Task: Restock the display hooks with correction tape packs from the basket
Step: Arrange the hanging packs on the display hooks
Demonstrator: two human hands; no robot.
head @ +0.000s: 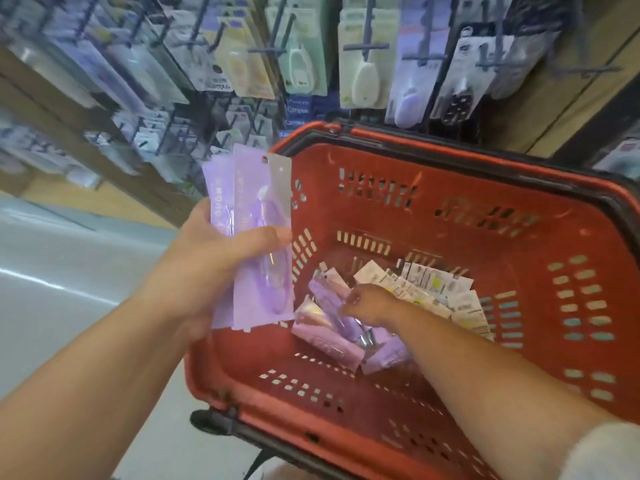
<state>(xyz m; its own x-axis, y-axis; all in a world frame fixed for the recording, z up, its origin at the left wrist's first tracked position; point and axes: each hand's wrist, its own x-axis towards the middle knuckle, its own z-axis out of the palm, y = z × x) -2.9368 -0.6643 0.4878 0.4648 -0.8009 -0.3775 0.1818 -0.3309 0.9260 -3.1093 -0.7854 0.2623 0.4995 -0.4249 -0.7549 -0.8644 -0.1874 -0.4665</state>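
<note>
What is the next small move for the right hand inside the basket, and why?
Probably close the right hand on one loose purple pack and lift it to the stack in the left hand. Its fingers already touch those packs on the floor of the red basket, and the left hand holds the same purple kind.

Basket [398, 161]: matt red perforated plastic. Lilac packs [258, 237]: glossy clear film over card. Floor [69, 271]: smooth, shiny.

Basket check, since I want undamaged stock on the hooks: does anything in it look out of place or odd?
Nothing looks damaged. The purple packs lie jumbled and tilted on the floor of the red basket, with white packs beside them. The right hand reaches among them; the left hand holds a purple stack.
</note>
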